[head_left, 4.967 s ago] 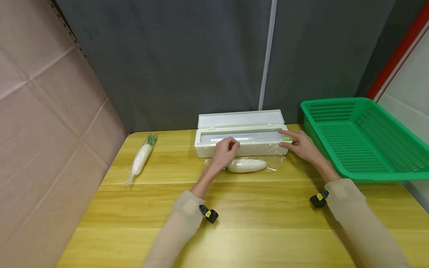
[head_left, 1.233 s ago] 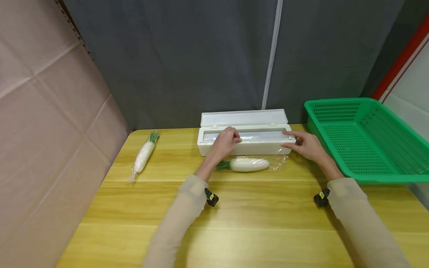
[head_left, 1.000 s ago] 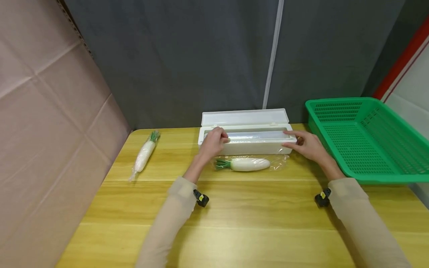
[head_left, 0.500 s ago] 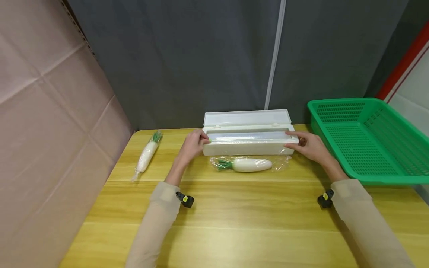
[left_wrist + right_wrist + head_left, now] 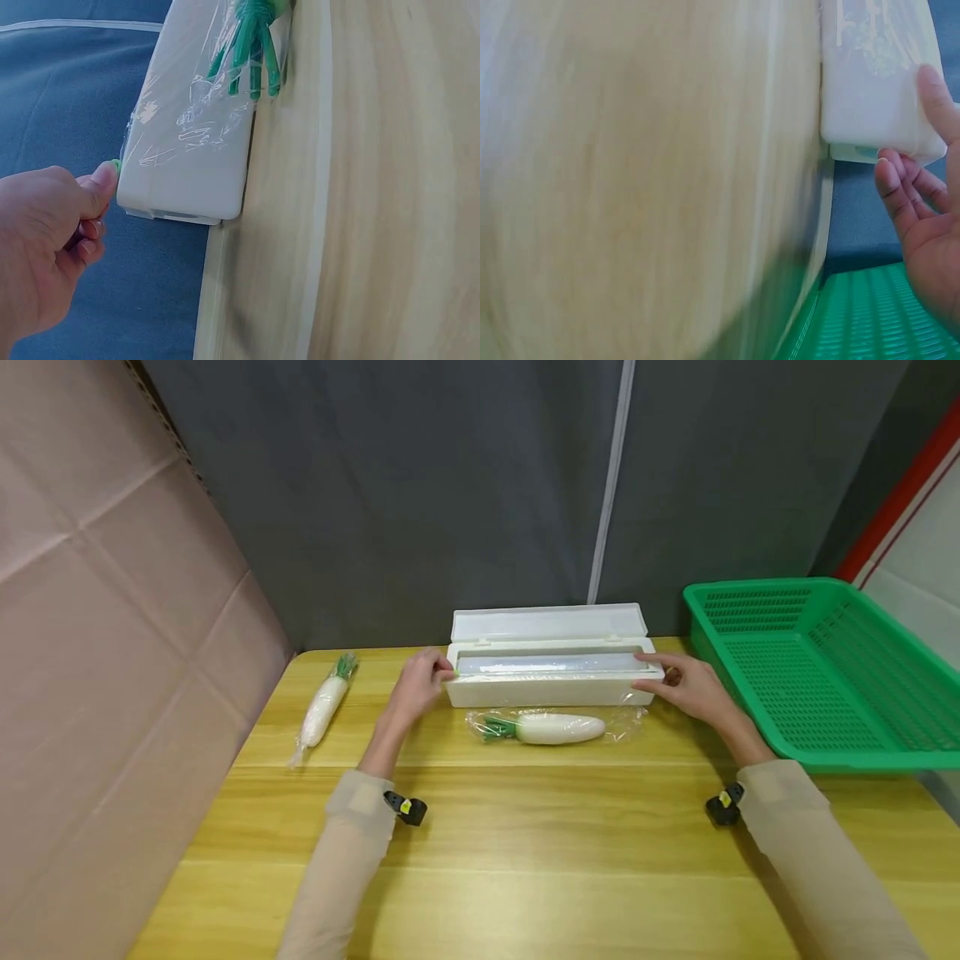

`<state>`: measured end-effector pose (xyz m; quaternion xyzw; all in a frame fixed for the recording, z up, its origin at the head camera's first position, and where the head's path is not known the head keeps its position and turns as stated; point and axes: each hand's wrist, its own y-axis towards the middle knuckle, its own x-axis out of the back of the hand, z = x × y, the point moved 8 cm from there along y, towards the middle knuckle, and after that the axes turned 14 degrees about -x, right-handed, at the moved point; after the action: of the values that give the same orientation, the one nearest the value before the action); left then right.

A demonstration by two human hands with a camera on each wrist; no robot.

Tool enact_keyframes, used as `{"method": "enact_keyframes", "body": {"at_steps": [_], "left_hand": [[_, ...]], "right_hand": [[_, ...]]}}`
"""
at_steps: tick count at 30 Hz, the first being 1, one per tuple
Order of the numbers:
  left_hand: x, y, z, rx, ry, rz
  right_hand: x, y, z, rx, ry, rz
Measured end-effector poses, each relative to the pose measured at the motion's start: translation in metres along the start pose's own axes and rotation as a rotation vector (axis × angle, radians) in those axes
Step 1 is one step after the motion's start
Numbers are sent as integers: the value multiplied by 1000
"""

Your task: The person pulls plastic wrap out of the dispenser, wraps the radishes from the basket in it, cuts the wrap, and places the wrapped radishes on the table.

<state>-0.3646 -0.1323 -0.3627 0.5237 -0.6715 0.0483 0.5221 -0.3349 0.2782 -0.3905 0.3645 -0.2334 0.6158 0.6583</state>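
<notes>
A long white cling film dispenser [image 5: 551,693] sits at the back of the table, its lid [image 5: 550,622] raised and a roll of film [image 5: 551,663] inside. My left hand [image 5: 420,683] is at the dispenser's left end, thumb and fingers pinching the small green slide cutter [image 5: 116,163], mostly hidden under the thumb. My right hand [image 5: 690,687] grips the right end, thumb [image 5: 936,101] on the front face and index finger over the top. Just in front lies a white radish [image 5: 561,728] with green leaves, under clear film [image 5: 195,135] that spreads up the dispenser's front.
Another white radish [image 5: 324,706], wrapped in film, lies on the table's left side. A green plastic basket [image 5: 806,758] stands at the right, close beside my right hand. A dark curtain [image 5: 420,510] hangs behind the table's back edge.
My left hand has slid leftward along the dispenser from its middle to its left end. The green cutter, seen at the right end earliest, is now at the left. My right hand keeps its grip.
</notes>
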Motion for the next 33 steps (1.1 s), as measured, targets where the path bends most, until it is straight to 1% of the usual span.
{"method": "enact_keyframes", "body": {"at_steps": [5,9,15,19,22,24,26,28,31,33], "left_hand": [[2,-2,0,14,-30,-11],[3,-3,0,27,-45,-13],[4,-3,1,25,-41,-1],[4,-4,1,30,-55,4],[5,-4,0,23,-64,-16],[6,-3,-4,-6,-55,-42],[6,-2,-10,-50,-42,-67],[3,0,-17,-99,-26,-77],[-4,1,-26,-163,-6,-68],[-10,1,-30,-186,11,-52]], "right_hand": [[-2,1,3,-24,-3,36],[-3,-1,8,-20,-19,57],[-2,-6,11,-8,-22,55],[0,-10,12,1,-4,24],[5,-12,15,28,22,-37],[9,-13,20,47,37,-83],[12,-13,25,57,46,-126],[12,-14,29,59,51,-155],[11,-14,33,63,58,-180],[9,-14,33,68,61,-188]]}}
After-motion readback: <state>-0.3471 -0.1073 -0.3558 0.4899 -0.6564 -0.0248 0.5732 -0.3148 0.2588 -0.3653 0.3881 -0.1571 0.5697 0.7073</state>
